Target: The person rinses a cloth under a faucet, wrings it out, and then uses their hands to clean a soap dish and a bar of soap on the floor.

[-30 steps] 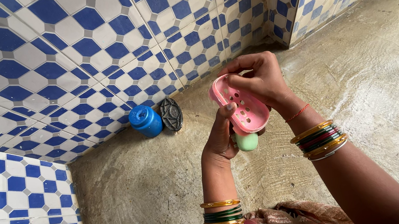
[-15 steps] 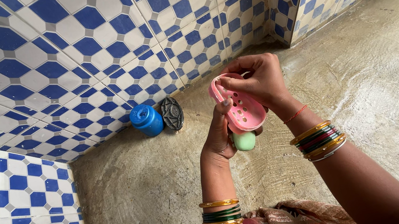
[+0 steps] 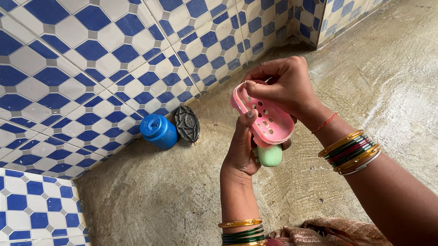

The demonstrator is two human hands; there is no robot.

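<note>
Striped pinkish cloth (image 3: 327, 239) shows at the bottom edge, nearest the camera, between the two forearms. Gold and green bangles (image 3: 241, 234) ring the left wrist, and a thicker stack of gold, green and red bangles (image 3: 351, 151) sits on the right forearm, with a thin red thread (image 3: 326, 123) above it at the wrist. The left hand (image 3: 243, 151) is raised, its fingers curled round a pale green bar of soap (image 3: 270, 155), while one fingertip reaches up to touch the edge of a pink soap dish (image 3: 263, 115). The right hand (image 3: 282, 85) grips that dish from above, fingers and thumb clamped on its upper rim, so the perforated tray hangs tilted over the soap and touches it. Both are held in the air above the rough grey concrete floor (image 3: 405, 68). Farther off, where floor meets wall, a blue plastic container (image 3: 158, 131) lies just beside a dark oval object (image 3: 187, 124). Behind them rises the blue and white tiled wall (image 3: 105, 47).
</note>
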